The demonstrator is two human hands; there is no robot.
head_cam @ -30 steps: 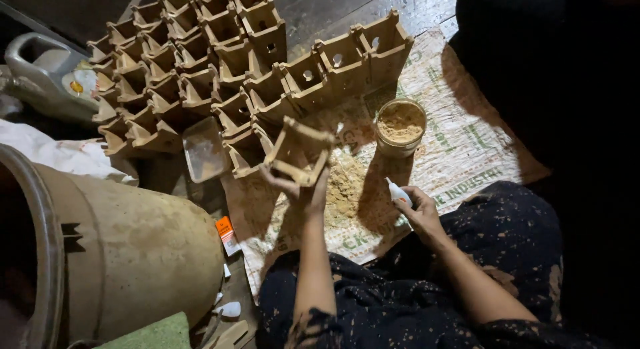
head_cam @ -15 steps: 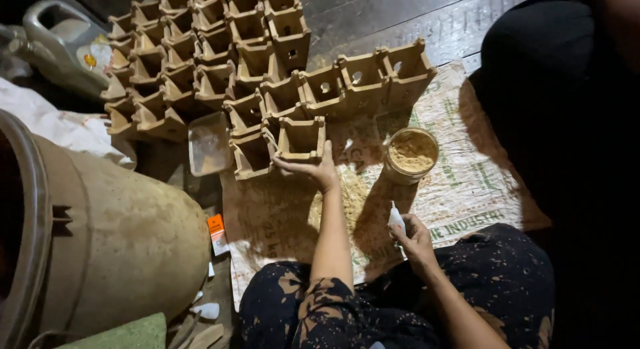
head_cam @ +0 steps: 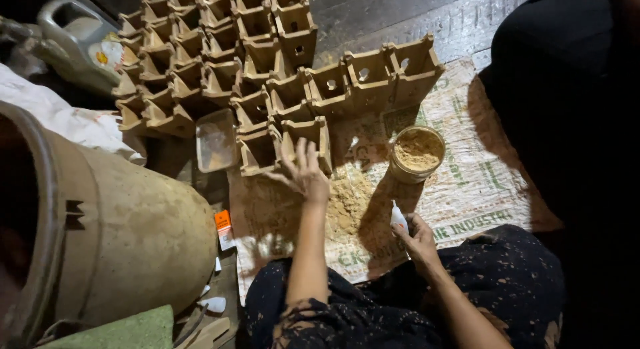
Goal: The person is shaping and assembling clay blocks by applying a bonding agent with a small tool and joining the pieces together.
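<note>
Released now, box [head_cam: 308, 141] sits beside left hand [head_cam: 305, 170], jar [head_cam: 417, 153] near.

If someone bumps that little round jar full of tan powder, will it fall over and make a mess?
The small round jar of tan powder looks squat and wide, so it would probably slide rather than tip. It has no lid and is nearly full, so a hard knock would likely spill some powder. It stands on a woven printed sack, which may wrinkle and catch it.

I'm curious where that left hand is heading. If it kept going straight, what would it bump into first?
Probably the small open wooden box just past the left hand; its fingers already seem to overlap the near edge, though depth is unclear.
</note>
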